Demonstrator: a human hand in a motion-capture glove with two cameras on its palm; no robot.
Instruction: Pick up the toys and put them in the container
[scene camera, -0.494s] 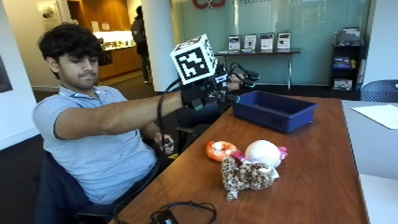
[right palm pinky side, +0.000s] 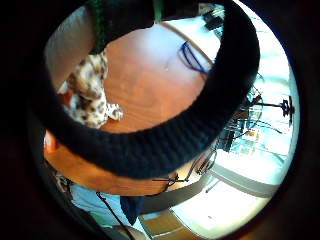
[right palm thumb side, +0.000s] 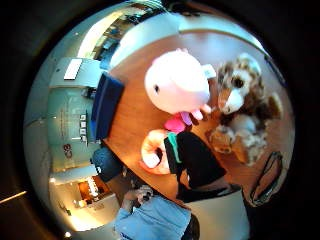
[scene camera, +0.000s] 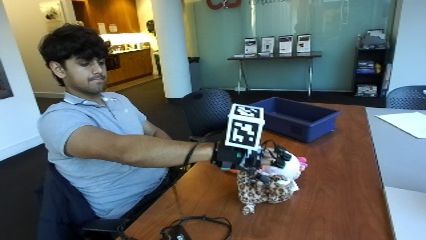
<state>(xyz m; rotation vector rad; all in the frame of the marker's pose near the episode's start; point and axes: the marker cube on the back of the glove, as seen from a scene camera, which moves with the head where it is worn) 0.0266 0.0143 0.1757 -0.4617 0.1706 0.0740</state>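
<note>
My gloved right hand (scene camera: 261, 156) hovers just above the toys in the middle of the wooden table (scene camera: 333, 200), fingers spread and relaxed, gripping nothing. Under it stand a leopard-spotted plush (scene camera: 266, 191) and a white plush with pink trim (scene camera: 290, 169). The thumb side palm view shows the white plush (right palm thumb side: 177, 82), the leopard plush (right palm thumb side: 245, 115) and an orange ring toy (right palm thumb side: 151, 152) beneath my black thumb (right palm thumb side: 196, 161). The blue container (scene camera: 297, 118) sits empty at the far end of the table.
A black cable (scene camera: 193, 226) lies on the table's near end. A grey side table with a sheet of paper (scene camera: 407, 123) adjoins on the right. A dark office chair (scene camera: 206, 111) stands beyond the person's arm.
My hand has dropped from a raised position near the container down to just above the toys. The toys and the container have not moved.
</note>
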